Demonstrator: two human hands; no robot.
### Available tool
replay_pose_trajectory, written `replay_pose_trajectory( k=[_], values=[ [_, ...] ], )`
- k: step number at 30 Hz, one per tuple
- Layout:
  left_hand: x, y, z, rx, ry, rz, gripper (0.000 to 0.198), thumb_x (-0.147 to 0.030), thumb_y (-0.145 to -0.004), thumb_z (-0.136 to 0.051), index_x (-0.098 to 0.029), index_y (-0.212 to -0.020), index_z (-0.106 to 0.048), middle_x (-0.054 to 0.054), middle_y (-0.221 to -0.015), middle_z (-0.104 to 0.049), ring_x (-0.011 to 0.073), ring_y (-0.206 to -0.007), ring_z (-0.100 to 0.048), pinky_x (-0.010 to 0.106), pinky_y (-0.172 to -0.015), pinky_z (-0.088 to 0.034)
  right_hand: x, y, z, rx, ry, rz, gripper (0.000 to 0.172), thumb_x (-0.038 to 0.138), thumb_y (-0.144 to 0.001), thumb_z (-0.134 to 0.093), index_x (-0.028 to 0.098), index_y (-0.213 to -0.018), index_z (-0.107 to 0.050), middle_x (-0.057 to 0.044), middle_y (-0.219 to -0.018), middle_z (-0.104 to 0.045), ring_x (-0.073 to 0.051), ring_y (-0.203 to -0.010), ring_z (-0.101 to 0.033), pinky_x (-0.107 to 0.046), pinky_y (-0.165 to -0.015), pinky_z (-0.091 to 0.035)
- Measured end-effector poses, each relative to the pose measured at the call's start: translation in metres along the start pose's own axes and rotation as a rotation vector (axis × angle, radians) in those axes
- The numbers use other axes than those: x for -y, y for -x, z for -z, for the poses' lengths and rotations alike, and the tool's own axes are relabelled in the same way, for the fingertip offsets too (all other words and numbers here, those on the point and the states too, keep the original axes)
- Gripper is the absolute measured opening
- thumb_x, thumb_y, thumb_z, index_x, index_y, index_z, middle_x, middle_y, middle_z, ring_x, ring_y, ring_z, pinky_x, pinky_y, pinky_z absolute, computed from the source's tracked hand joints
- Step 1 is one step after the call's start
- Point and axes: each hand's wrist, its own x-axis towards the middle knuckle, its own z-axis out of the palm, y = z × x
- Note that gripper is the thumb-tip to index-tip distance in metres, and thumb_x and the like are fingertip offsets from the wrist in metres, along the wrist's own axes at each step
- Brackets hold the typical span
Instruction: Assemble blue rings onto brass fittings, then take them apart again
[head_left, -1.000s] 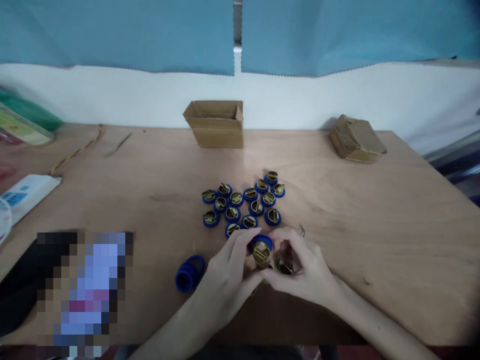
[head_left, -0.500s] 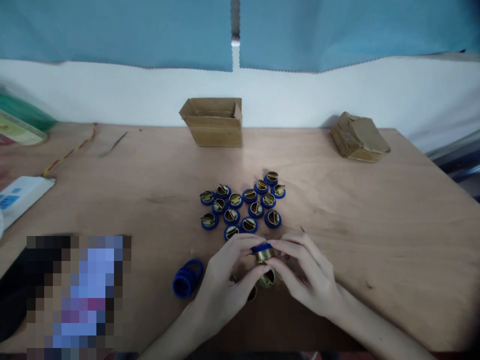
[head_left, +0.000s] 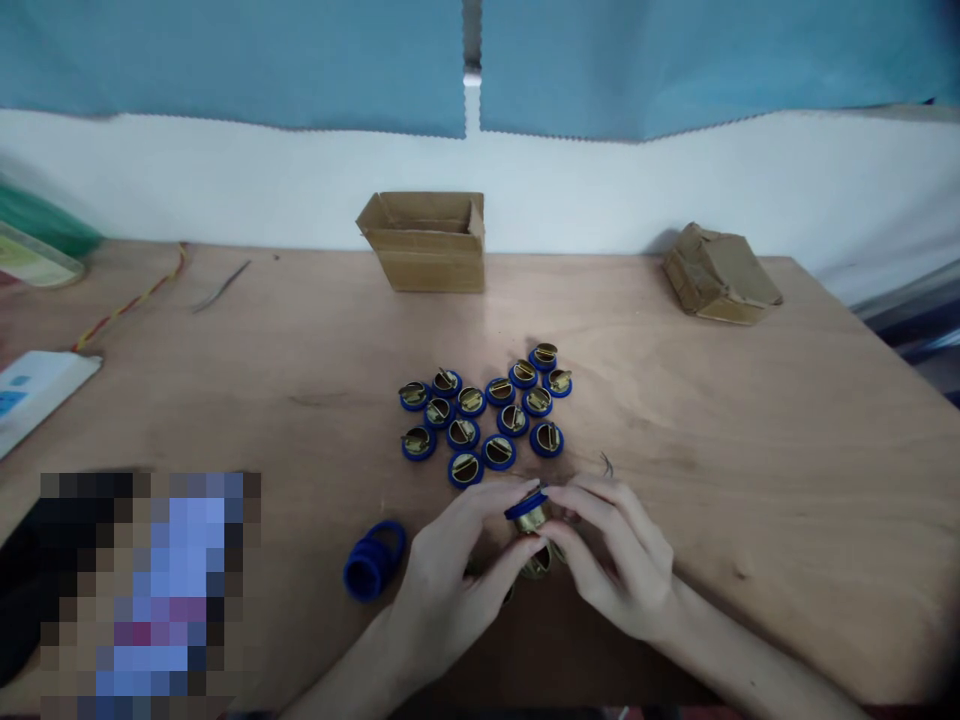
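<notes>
Between both sets of fingertips is a round brass valve fitting (head_left: 533, 518) with a blue rubber ring (head_left: 525, 503) around its upper edge. My left hand (head_left: 459, 565) pinches it from the left, and my right hand (head_left: 621, 562) pinches it from the right. Below my fingers another brass fitting (head_left: 537, 562) lies on the table, partly hidden. Just beyond my hands sits a cluster of several brass fittings with blue rings (head_left: 499, 451), each showing a bar across its opening. Left of my left hand lies a stack of blue rubber rings (head_left: 364, 574).
An open cardboard box (head_left: 439, 262) stands at the back of the wooden table (head_left: 315, 330), with a crumpled cardboard box (head_left: 724, 275) at back right. A white power strip (head_left: 49, 390) with a twisted cord (head_left: 139, 300) is at left. A pixelated area covers the lower left.
The held fitting has tilted slightly and shifted a little toward me, with both hands following. The nearest ringed fitting in the cluster now shows more fully. The view has shifted slightly.
</notes>
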Motion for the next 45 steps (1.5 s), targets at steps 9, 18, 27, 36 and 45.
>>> replay_pose_trajectory(
  k=[9, 18, 27, 36, 45],
  values=[
    [0.003, 0.001, -0.002, 0.001, 0.000, -0.012, 0.026, -0.009, -0.092, -0.064, -0.021, -0.115, -0.066, 0.005, -0.113, -0.078, 0.0177, -0.108, -0.075, 0.029, -0.098, -0.061, -0.003, -0.005, -0.001, 0.084, -0.051, -0.061, 0.023, 0.004, -0.095, -0.057, 0.014, -0.116, -0.059, -0.008, -0.099, -0.061, -0.019, -0.090, -0.064, -0.029, -0.076, -0.060],
    [0.006, 0.003, 0.002, 0.011, -0.039, 0.011, 0.033, -0.009, -0.091, -0.064, -0.022, -0.122, -0.064, 0.005, -0.118, -0.078, 0.0199, -0.109, -0.076, 0.031, -0.098, -0.062, -0.003, -0.008, 0.002, 0.119, -0.022, -0.049, 0.022, 0.010, -0.097, -0.057, 0.018, -0.118, -0.057, -0.008, -0.101, -0.061, -0.021, -0.093, -0.065, -0.033, -0.077, -0.061],
    [0.005, 0.003, -0.003, 0.022, -0.090, -0.117, 0.035, -0.002, -0.094, -0.054, -0.018, -0.125, -0.059, 0.012, -0.132, -0.071, 0.0223, -0.129, -0.065, 0.036, -0.107, -0.057, -0.012, 0.000, -0.005, 0.177, -0.014, -0.048, 0.018, 0.008, -0.095, -0.049, 0.019, -0.110, -0.050, -0.011, -0.107, -0.057, -0.024, -0.101, -0.064, -0.039, -0.080, -0.063],
    [0.012, 0.008, -0.002, -0.026, -0.264, -0.225, 0.031, 0.002, -0.094, -0.051, -0.016, -0.118, -0.060, 0.015, -0.130, -0.071, 0.0220, -0.121, -0.070, 0.034, -0.101, -0.061, -0.007, -0.002, -0.004, 0.143, 0.084, -0.027, 0.018, 0.013, -0.098, -0.050, 0.019, -0.114, -0.054, -0.011, -0.102, -0.062, -0.024, -0.093, -0.068, -0.038, -0.074, -0.064],
    [0.013, 0.010, -0.014, -0.115, -0.181, 0.042, 0.022, -0.007, -0.098, -0.047, -0.022, -0.113, -0.053, 0.006, -0.105, -0.080, 0.0183, -0.092, -0.081, 0.021, -0.072, -0.068, -0.006, -0.002, -0.008, 0.072, 0.100, -0.066, 0.015, 0.032, -0.099, -0.060, 0.021, -0.109, -0.059, -0.010, -0.103, -0.067, -0.023, -0.090, -0.073, -0.035, -0.069, -0.065]
  ],
)
